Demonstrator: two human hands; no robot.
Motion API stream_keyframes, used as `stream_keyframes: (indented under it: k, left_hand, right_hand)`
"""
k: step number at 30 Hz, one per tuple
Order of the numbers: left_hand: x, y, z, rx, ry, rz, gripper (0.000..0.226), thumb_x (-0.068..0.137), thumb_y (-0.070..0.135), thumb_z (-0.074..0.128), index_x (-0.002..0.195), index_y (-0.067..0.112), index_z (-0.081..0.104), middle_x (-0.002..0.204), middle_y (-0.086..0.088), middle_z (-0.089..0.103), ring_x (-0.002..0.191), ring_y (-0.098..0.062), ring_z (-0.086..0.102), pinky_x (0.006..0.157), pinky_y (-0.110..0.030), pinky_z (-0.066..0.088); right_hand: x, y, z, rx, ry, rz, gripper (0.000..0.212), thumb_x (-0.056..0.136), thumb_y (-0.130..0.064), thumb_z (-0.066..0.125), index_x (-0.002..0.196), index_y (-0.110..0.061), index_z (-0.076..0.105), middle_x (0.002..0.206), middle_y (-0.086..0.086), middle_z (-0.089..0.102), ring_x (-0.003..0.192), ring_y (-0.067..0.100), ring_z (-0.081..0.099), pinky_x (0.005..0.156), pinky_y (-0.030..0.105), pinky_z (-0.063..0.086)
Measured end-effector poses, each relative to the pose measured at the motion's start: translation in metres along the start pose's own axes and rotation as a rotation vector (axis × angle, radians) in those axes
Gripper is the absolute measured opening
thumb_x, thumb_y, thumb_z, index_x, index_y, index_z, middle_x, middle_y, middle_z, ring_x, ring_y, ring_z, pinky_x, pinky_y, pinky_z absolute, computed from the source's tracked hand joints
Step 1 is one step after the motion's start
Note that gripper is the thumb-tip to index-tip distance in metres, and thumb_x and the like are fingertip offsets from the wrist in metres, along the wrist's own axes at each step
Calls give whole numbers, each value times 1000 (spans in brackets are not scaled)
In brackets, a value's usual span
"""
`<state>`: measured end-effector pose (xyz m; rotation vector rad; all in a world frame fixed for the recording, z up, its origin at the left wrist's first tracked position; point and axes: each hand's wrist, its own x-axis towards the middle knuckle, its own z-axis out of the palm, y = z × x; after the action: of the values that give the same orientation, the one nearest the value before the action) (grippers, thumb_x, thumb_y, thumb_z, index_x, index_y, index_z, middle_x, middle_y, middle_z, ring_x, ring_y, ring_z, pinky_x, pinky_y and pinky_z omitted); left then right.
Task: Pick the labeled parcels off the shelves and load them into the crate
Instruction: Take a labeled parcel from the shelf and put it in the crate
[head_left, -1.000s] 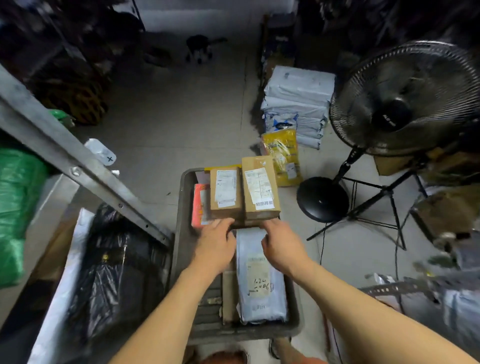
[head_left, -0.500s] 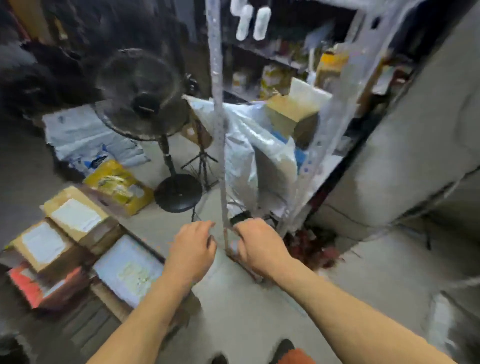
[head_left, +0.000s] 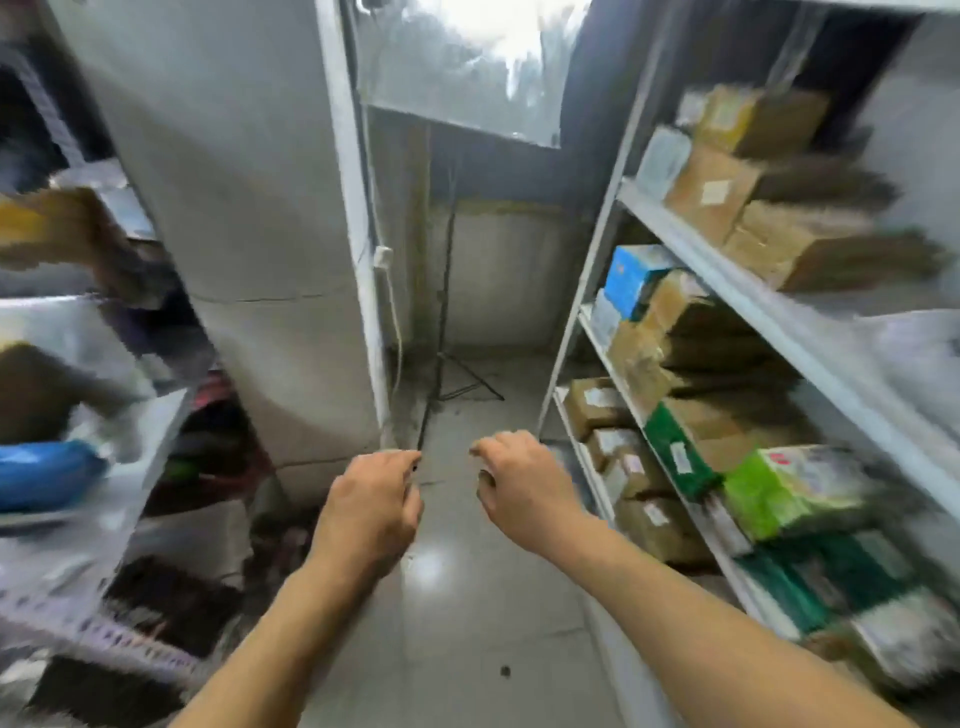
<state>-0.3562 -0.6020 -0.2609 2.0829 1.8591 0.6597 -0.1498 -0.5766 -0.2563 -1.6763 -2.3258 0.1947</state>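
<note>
My left hand (head_left: 370, 512) and my right hand (head_left: 519, 486) hang side by side over the floor of a narrow aisle, fingers loosely curled, holding nothing. A grey metal shelf rack (head_left: 737, 291) on the right carries several labeled parcels: brown cardboard boxes (head_left: 711, 189), a blue box (head_left: 631, 278), a dark green box (head_left: 675, 454) and a light green box (head_left: 779, 491). My right hand is left of the lower shelves and touches nothing. The crate is out of view. The picture is blurred by motion.
A second rack (head_left: 78, 467) on the left holds a blue bag (head_left: 47, 475) and blurred packages. A grey pillar (head_left: 249, 208) stands ahead on the left. A thin black tripod stand (head_left: 441, 332) is at the aisle's far end. Grey tiled floor (head_left: 467, 597) runs between the racks.
The view has swung right, away from the crate and the fan, to the aisle between two racks. Both hands left the crate's parcels and stay empty in front of me.
</note>
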Motion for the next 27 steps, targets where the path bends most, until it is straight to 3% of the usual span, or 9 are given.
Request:
stream_keyframes:
  k: [6, 13, 17, 20, 24, 27]
  left_hand:
    - [90, 135, 46, 21, -29, 345, 39, 92, 23, 67, 130, 15, 73, 126, -7, 74, 114, -34, 68, 96, -49, 59]
    - [171, 270, 86, -94, -73, 794, 40, 86, 12, 82, 126, 15, 75, 121, -6, 76, 106, -33, 72, 90, -49, 62]
    - [207, 337, 102, -179, -174, 986, 44, 91, 17, 79, 134, 18, 71, 132, -3, 73, 122, -30, 67, 102, -46, 55]
    - [234, 378, 119, -230, -213, 1093, 43, 94, 19, 72, 136, 19, 69, 136, -3, 70, 123, -33, 64, 102, -48, 54]
    - [255, 419, 139, -344, -252, 1177, 40, 102, 35, 54, 135, 17, 67, 135, -8, 70, 117, -36, 65, 97, -48, 55]
    - [255, 446, 142, -389, -377, 1089, 48, 109, 46, 48, 141, 12, 61, 135, -14, 68, 120, -38, 64, 97, -47, 51]
  right_hand:
    - [-28, 120, -79, -56, 200, 273, 33, 89, -26, 53, 116, -17, 70, 110, 8, 69, 104, 31, 62, 89, 47, 56]
    - [-65, 198, -149, -167, 423, 551, 34, 96, -24, 57, 128, -18, 68, 122, 4, 69, 113, 25, 60, 100, 42, 53]
    - [-75, 221, -177, -248, 591, 729, 29, 91, -18, 60, 117, -16, 74, 112, 2, 73, 105, 24, 64, 91, 42, 57]
    - [-81, 228, -194, -351, 715, 821, 26, 91, -18, 56, 110, -16, 74, 107, 1, 71, 101, 24, 61, 87, 41, 55]
    - [-95, 231, -209, -483, 944, 1017, 21, 92, -17, 67, 113, -12, 72, 114, 3, 66, 107, 25, 58, 92, 38, 52]
    - [-97, 231, -220, -347, 940, 1387, 47, 101, -42, 61, 136, -12, 59, 132, 9, 60, 122, 28, 53, 101, 38, 46]
